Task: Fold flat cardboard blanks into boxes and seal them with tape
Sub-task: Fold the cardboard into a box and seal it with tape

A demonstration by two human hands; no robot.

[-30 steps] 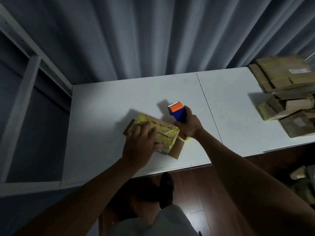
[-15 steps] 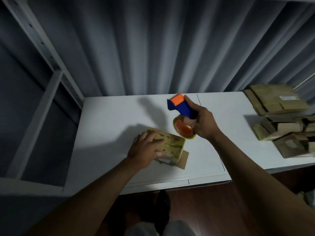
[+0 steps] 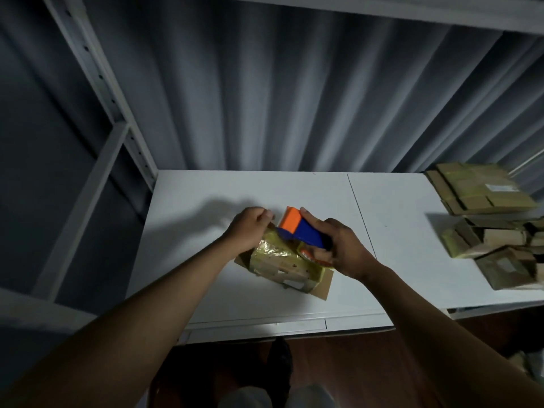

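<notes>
At the tabletop [image 3: 206, 290] centre, the left hand [image 3: 247, 229] pinches the cardboard box's [image 3: 285, 266] twelve o'clock edge, likely steadying it. The right hand [image 3: 338, 245], at three o'clock, grips the tape dispenser [image 3: 300, 231] over the taped top, apparently sealing.

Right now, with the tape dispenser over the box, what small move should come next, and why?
Probably draw the tape dispenser toward the near edge of the box, laying tape along its top. The right hand grips the dispenser with its orange head at the box's far end, and the left hand pinches there, seemingly anchoring the tape end. The box sits on the white table.
</notes>
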